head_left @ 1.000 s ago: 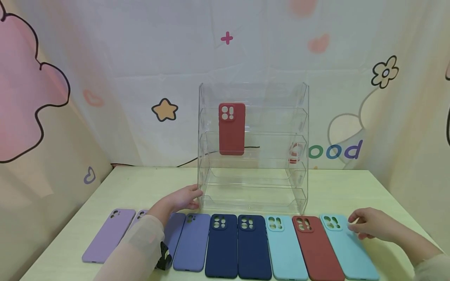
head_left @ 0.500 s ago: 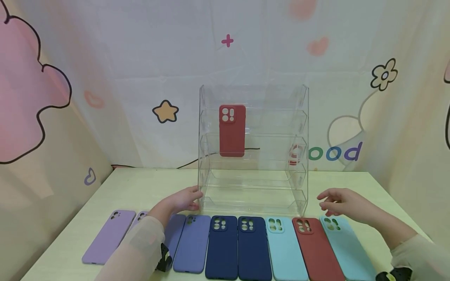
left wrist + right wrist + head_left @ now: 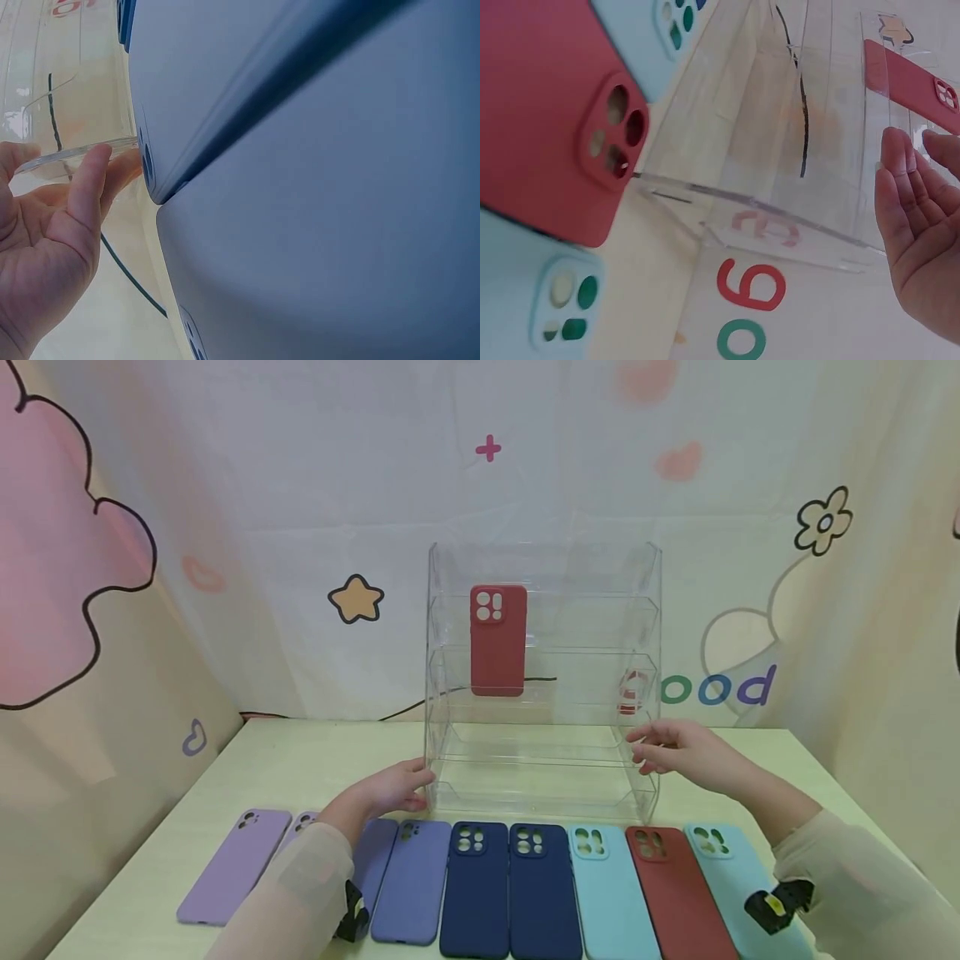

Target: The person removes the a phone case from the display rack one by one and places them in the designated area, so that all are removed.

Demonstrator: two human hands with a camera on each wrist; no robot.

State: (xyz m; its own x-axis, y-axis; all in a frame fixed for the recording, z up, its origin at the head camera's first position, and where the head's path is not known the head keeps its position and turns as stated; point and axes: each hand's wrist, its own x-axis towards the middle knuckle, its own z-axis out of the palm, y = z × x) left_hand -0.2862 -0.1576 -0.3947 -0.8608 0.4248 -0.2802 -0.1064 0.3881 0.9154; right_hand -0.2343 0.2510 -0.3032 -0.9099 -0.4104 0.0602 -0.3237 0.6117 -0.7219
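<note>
A clear acrylic display rack with several tiers stands on the table, and a red phone case leans upright in its upper left part. My left hand grips the rack's lower left side panel, thumb on one face and fingers on the other in the left wrist view. At the rack's right side, my right hand holds nothing, its fingers loosely bent and close to the side panel's edge. The right wrist view shows the right palm beside the clear panel.
Phone cases lie in a row before the rack: lilac, blue-violet, navy, light blue, red and another light blue case. My left sleeve covers part of the row. A printed curtain hangs behind.
My right hand has left the rightmost light blue case and moved up and left to the rack's right side. The left hand has stayed on the rack's left panel.
</note>
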